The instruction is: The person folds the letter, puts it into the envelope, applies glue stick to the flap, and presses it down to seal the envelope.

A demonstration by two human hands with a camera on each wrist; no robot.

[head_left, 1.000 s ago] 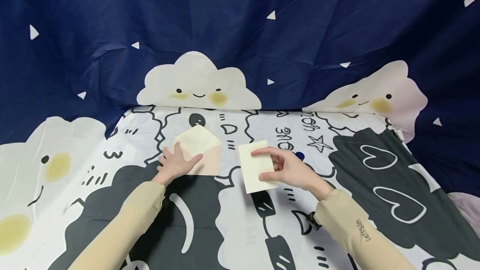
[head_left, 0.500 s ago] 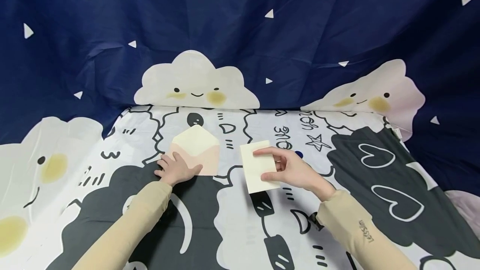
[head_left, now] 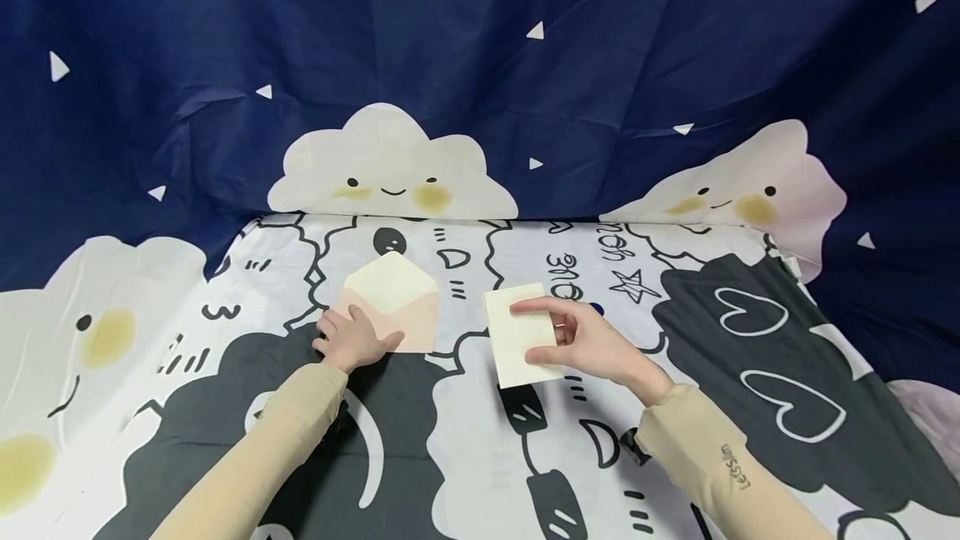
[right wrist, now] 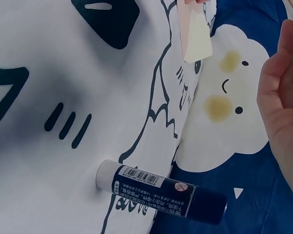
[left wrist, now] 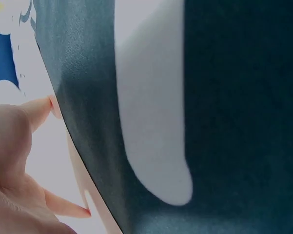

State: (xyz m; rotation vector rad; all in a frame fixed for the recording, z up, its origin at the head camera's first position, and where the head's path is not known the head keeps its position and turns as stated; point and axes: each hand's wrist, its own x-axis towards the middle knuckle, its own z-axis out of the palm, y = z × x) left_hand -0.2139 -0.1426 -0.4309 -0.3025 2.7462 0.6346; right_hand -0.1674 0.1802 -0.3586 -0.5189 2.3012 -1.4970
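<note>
A pale pink envelope (head_left: 416, 323) lies on the patterned cloth, its cream flap (head_left: 392, 282) folded back and pointing away. My left hand (head_left: 351, 343) rests on the envelope's lower left part, fingers spread and thumb near the bottom edge. To the right, my right hand (head_left: 592, 350) pinches a cream folded card (head_left: 513, 357) by its right side, thumb below and index finger across its front. The card is held tilted above the cloth. In the right wrist view a glue stick (right wrist: 156, 187) lies on the cloth; in the head view my right hand mostly hides it.
The black and white cartoon cloth (head_left: 480, 457) covers the surface under both hands. Behind it hangs a dark blue curtain (head_left: 465, 40) printed with smiling clouds and small white triangles.
My left hand has slid slightly down the envelope toward me. My right hand has shifted the card a little to the right, away from the envelope.
</note>
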